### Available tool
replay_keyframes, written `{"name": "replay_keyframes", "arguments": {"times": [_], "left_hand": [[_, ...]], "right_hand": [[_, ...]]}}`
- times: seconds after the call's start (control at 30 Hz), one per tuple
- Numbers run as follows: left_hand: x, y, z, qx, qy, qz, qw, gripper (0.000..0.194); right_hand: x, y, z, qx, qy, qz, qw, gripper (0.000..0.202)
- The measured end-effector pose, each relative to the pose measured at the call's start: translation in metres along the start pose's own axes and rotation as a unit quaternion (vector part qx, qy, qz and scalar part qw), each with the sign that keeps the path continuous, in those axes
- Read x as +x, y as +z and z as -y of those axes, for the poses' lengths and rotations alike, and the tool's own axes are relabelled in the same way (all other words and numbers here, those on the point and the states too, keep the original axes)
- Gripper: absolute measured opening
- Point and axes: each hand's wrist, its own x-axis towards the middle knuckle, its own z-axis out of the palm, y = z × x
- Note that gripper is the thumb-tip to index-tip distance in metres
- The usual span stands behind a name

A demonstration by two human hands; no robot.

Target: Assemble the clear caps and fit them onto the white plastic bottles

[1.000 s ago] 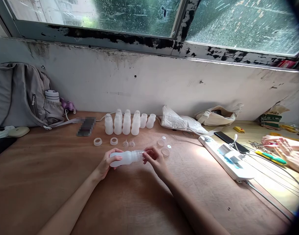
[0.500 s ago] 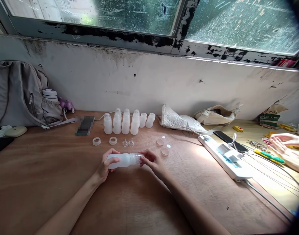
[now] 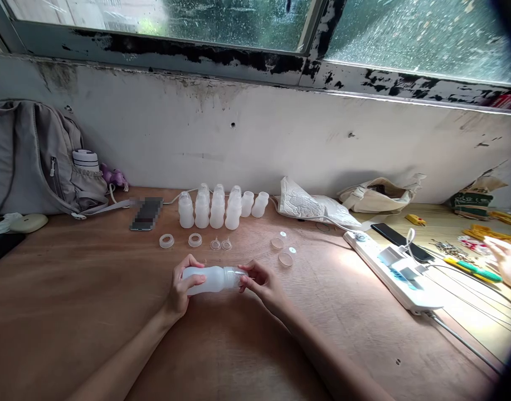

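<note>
A frosted white bottle lies sideways above the table, its clear end pointing right. My left hand is wrapped round its base end. The fingers of my right hand pinch the clear end. Behind stand several frosted bottles, some with clear tops, and shorter ones without tops at their right. In front of them lie two white rings and two small clear pieces. Clear round caps rest to the right, beside small pale discs.
A grey backpack and a phone are at the left. On the right are a white power strip with cables, a black phone, a silvery packet and a cloth bag. Another person's hand shows at the right edge.
The view has shifted slightly, so the things on the right sit further right. Both my hands still hold the bottle. The other person's hand has moved right, mostly out of view.
</note>
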Motion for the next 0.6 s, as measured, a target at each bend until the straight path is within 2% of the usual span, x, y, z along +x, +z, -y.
{"name": "replay_keyframes", "arguments": {"times": [0.17, 0.37, 0.6], "left_hand": [[-0.002, 0.002, 0.003, -0.010, 0.011, -0.013, 1.000, 0.012], [0.000, 0.000, 0.006, 0.004, 0.040, 0.005, 0.999, 0.011], [0.000, 0.000, -0.005, 0.141, 0.142, 0.023, 0.980, 0.014]], "right_hand": [[0.000, 0.001, -0.004, 0.034, -0.001, 0.009, 0.999, 0.024], [0.001, 0.000, -0.003, 0.071, -0.004, 0.007, 0.997, 0.022], [0.005, -0.003, 0.002, 0.085, 0.022, -0.004, 0.996, 0.027]]}}
